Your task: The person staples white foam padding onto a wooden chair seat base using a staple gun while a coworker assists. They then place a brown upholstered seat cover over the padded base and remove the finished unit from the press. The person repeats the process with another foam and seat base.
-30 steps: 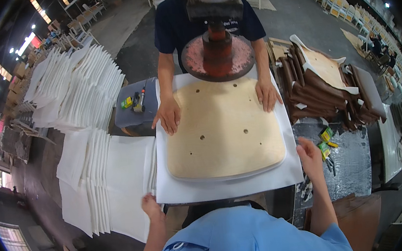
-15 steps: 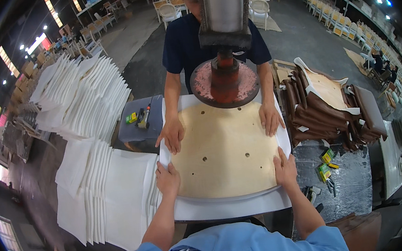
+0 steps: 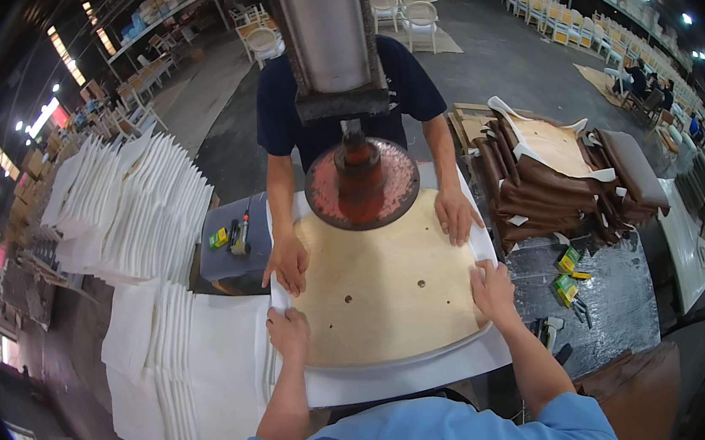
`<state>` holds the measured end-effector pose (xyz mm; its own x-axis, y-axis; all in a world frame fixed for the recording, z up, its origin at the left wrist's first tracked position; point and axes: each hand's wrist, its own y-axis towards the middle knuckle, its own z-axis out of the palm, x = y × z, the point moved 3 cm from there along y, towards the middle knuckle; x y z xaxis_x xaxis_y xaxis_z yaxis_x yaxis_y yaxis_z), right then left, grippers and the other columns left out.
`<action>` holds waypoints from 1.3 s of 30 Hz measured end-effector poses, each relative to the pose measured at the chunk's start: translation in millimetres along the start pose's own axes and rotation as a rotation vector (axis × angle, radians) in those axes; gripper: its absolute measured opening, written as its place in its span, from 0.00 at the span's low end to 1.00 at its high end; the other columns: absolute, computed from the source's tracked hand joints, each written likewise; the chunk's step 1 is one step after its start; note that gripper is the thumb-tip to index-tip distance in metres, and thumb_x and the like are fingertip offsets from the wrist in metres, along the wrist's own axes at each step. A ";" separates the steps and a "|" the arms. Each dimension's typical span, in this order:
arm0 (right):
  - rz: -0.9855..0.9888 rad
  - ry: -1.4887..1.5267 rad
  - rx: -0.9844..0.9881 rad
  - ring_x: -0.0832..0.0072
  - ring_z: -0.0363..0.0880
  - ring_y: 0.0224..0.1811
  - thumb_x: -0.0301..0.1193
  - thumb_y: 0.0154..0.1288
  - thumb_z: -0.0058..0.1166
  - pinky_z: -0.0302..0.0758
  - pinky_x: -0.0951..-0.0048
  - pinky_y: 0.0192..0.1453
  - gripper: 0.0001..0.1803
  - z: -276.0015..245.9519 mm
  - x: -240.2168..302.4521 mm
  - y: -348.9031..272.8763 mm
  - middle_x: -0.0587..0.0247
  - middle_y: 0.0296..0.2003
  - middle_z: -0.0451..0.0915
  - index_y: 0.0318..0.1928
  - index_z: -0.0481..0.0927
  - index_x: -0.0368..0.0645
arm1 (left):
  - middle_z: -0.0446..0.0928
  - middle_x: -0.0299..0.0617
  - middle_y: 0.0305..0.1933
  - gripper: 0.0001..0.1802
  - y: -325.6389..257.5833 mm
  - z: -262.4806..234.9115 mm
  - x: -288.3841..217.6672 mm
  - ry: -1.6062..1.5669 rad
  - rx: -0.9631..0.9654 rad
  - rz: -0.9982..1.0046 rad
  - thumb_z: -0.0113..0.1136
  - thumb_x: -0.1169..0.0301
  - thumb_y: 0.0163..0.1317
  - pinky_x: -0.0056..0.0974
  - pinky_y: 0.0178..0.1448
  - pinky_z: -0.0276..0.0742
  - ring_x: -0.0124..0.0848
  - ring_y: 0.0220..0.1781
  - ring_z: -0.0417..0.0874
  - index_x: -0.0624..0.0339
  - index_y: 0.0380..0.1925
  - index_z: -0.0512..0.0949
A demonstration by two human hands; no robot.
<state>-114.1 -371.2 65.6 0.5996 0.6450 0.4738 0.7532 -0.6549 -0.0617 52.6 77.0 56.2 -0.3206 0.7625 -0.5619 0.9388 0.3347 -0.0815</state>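
Note:
A pale plywood panel (image 3: 396, 323) with drilled holes lies on a white sheet (image 3: 385, 384), whose margin shows around it. My left hand (image 3: 290, 335) is closed on the sheet's left margin, beside the panel. On the opposite side my right hand (image 3: 493, 289) grips the right margin, fingers curled near the panel's edge. A co-worker across from me lays a hand (image 3: 289, 263) at the far left of the panel and another hand (image 3: 456, 215) at the far right. Above the far half hangs a round reddish press plate (image 3: 399, 173), hiding part of the panel.
White padded sheets (image 3: 138, 198) are piled at left, beside a grey padded stool (image 3: 229, 261) bearing a tool. Brown upholstered pieces (image 3: 541, 193) are stacked at right. A wrapped table (image 3: 614, 296) holds small boxes and a stapler-like tool. The press column (image 3: 326, 36) stands over the middle.
My view has shifted, so the press plate now covers the panel's far holes. My fingers have curled more tightly at both margins. The co-worker's hands stay on the panel.

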 end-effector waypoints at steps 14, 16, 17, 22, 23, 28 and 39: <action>-0.086 -0.072 -0.115 0.38 0.74 0.75 0.46 0.88 0.51 0.65 0.38 0.80 0.26 6.2 14.8 -3.1 0.31 0.76 0.71 0.79 0.81 0.66 | 0.76 0.66 0.74 0.39 -7.1 8.1 -3.1 0.088 0.014 0.022 0.49 0.49 0.85 0.66 0.77 0.71 0.65 0.75 0.77 0.68 0.82 0.64; -0.089 -0.072 -0.110 0.39 0.74 0.75 0.45 0.88 0.51 0.65 0.38 0.79 0.26 6.5 17.9 -3.3 0.31 0.75 0.71 0.79 0.81 0.66 | 0.76 0.65 0.74 0.38 -5.7 8.2 -5.1 0.095 0.019 0.005 0.49 0.49 0.85 0.65 0.77 0.71 0.64 0.75 0.77 0.67 0.82 0.64; -0.091 -0.073 -0.107 0.39 0.74 0.74 0.45 0.88 0.51 0.65 0.39 0.79 0.26 6.4 18.9 -3.1 0.30 0.75 0.72 0.79 0.81 0.66 | 0.76 0.65 0.74 0.38 -5.7 7.7 -5.0 0.101 0.020 -0.004 0.49 0.49 0.85 0.64 0.78 0.71 0.64 0.75 0.77 0.66 0.82 0.64; -0.122 -0.099 -0.141 0.40 0.74 0.74 0.45 0.87 0.51 0.64 0.39 0.79 0.26 7.9 18.3 -0.8 0.31 0.74 0.73 0.79 0.81 0.66 | 0.77 0.65 0.73 0.38 -6.2 8.2 -2.5 0.114 -0.019 0.038 0.50 0.49 0.86 0.64 0.77 0.72 0.64 0.74 0.78 0.66 0.82 0.64; -0.128 -0.098 -0.149 0.41 0.74 0.75 0.45 0.87 0.51 0.64 0.39 0.79 0.26 8.1 16.7 -0.6 0.31 0.73 0.73 0.79 0.81 0.65 | 0.77 0.65 0.73 0.38 -7.1 9.0 -2.6 0.112 -0.021 0.046 0.50 0.49 0.86 0.64 0.77 0.72 0.64 0.74 0.78 0.66 0.82 0.64; -0.128 -0.117 -0.127 0.42 0.73 0.76 0.45 0.88 0.50 0.62 0.39 0.80 0.26 10.1 20.4 -1.0 0.31 0.74 0.73 0.80 0.81 0.64 | 0.77 0.67 0.72 0.38 -5.6 7.1 0.6 0.102 -0.034 0.076 0.50 0.50 0.86 0.65 0.76 0.73 0.66 0.73 0.79 0.68 0.81 0.65; -0.127 -0.145 -0.132 0.41 0.66 0.81 0.46 0.87 0.50 0.58 0.31 0.82 0.26 7.2 23.0 -4.2 0.32 0.78 0.68 0.79 0.81 0.63 | 0.77 0.66 0.74 0.39 -4.8 9.1 0.5 0.094 -0.024 0.056 0.51 0.49 0.86 0.64 0.78 0.71 0.64 0.75 0.78 0.69 0.82 0.64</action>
<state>-101.5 -350.9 70.4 0.5424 0.7689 0.3386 0.7887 -0.6048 0.1100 49.1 70.8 48.8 -0.2790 0.8285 -0.4855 0.9526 0.3025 -0.0313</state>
